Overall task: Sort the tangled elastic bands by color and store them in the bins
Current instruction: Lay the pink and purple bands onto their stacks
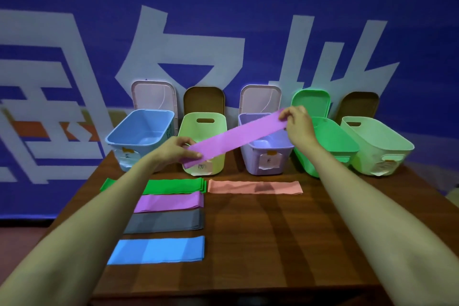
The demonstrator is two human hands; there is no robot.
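Note:
A purple elastic band (236, 135) is stretched flat in the air above the bins. My left hand (180, 150) pinches its lower left end and my right hand (296, 122) pinches its upper right end. Below it stand a yellow-green bin (218, 124) and a purple bin (267, 156). On the table lie flat piles of bands: green (173, 186), purple (171, 202), grey (165, 223), blue (157, 249) and pink (254, 187).
A blue bin (124, 136) stands far left; a green bin (330, 141) and a pale green bin (377, 146) stand on the right. Lids lean on the blue banner behind them. The wooden table (273, 243) ends near my forearms.

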